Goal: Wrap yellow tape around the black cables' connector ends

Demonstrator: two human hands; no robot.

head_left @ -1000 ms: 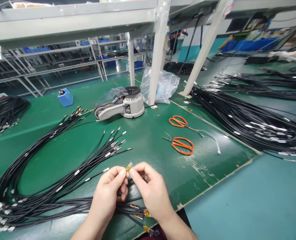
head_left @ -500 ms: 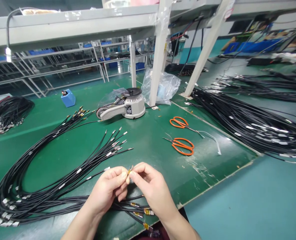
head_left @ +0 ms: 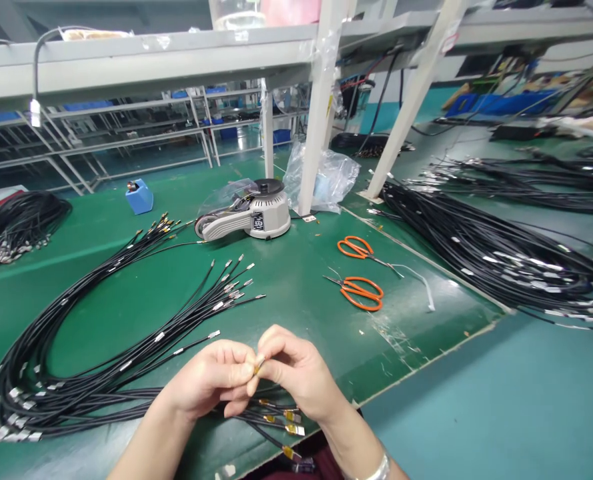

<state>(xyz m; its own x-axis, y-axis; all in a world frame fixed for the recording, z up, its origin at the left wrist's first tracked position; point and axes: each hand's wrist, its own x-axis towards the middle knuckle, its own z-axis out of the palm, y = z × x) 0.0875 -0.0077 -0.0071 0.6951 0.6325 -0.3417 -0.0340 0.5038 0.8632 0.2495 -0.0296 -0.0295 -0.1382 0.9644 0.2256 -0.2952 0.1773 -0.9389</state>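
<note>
Yellow tape [head_left: 257, 369] — between both hands [head_left: 215, 377] [head_left: 296, 372]

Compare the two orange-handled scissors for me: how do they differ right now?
The far scissors point their blades rightward, while the near scissors point theirs leftward. The far scissors have a white strip by their blade tips; the near scissors lie apart from it. The near scissors are also closer to the right hand than the far scissors are. Both have orange loop handles and lie flat on the green tabletop.
</note>
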